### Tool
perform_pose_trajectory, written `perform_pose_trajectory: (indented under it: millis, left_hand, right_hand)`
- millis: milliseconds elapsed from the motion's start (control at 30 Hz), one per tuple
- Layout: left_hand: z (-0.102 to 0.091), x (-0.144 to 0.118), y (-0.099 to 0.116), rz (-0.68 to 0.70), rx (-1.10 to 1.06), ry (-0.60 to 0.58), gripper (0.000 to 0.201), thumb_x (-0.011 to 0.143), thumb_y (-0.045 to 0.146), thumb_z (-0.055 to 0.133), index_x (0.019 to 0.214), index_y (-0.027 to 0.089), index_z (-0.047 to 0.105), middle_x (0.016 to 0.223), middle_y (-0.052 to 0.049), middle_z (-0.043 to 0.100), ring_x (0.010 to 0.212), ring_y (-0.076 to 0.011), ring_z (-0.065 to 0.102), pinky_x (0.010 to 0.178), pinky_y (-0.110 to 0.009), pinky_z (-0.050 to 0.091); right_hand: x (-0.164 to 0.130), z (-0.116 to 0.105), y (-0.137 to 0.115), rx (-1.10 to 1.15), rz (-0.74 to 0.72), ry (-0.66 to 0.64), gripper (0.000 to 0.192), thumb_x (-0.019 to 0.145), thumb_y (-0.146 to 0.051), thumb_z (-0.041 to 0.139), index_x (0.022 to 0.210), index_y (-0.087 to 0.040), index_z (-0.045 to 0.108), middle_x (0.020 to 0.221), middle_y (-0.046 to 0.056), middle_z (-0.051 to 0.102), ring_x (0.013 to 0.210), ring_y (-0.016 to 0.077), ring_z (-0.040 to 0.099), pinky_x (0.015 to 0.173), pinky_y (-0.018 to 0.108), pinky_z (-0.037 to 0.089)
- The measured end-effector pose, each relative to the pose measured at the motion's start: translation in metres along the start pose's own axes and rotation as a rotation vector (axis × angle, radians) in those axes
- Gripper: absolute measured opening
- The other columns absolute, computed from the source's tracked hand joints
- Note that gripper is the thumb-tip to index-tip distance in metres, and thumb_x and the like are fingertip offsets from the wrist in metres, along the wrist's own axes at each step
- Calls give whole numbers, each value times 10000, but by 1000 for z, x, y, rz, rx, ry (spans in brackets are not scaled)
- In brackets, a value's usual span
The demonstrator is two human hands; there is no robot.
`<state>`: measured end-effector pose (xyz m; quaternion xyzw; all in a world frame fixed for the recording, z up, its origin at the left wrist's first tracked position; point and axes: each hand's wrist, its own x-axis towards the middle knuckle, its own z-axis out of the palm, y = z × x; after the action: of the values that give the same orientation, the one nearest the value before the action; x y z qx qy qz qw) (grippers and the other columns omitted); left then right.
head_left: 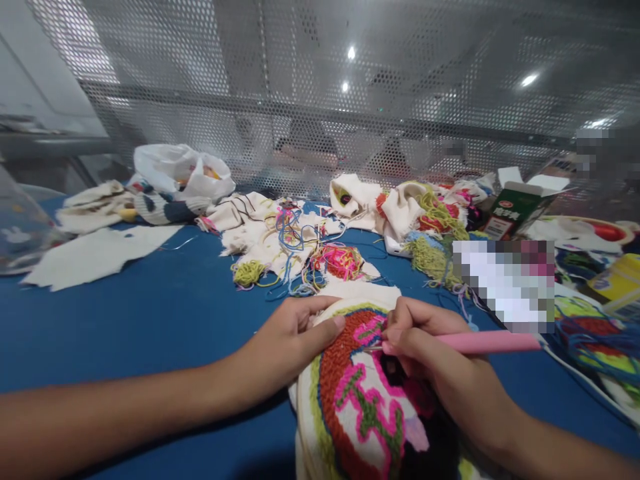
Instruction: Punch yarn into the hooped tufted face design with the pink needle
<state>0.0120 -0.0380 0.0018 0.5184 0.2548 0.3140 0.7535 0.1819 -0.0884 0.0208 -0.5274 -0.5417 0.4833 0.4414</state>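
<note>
A round embroidery hoop (334, 363) stretches white cloth worked with brown-red, yellow-green, pink and dark green yarn loops. My left hand (305, 337) grips the hoop's upper left rim, thumb on the stitching and fingers around the edge. In my right hand (430, 347) is a pink-handled punch needle (493, 342), pinched near its metal end. Its thin tip points left and meets the design near a small pink-and-green motif. My right hand covers the hoop's right side, where dark stitching partly shows. Bare white cloth remains between the pink outlines.
On the blue table (125, 320) lie cloth scraps (255, 230), a tangled yarn ball (340, 260) and green yarn (433, 257). Behind are a white plastic bag (183, 170), a green box (520, 203) and a perforated metal screen (310, 100). Other stitched pieces (595, 333) lie right.
</note>
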Motion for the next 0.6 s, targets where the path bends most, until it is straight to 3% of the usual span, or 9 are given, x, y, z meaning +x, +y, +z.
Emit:
perform_pose_trajectory:
  millis: [600]
  left_hand:
    - [-1, -1, -1, -5, 5, -18, 259, 835, 214, 545, 1084, 212, 615, 798, -6, 722, 723, -98, 655, 649, -161, 491]
  right_hand:
    - [2, -4, 4, 104, -49, 87, 233, 687, -128, 508, 492, -180, 392, 440, -63, 370, 415, 64, 280, 374, 208, 189]
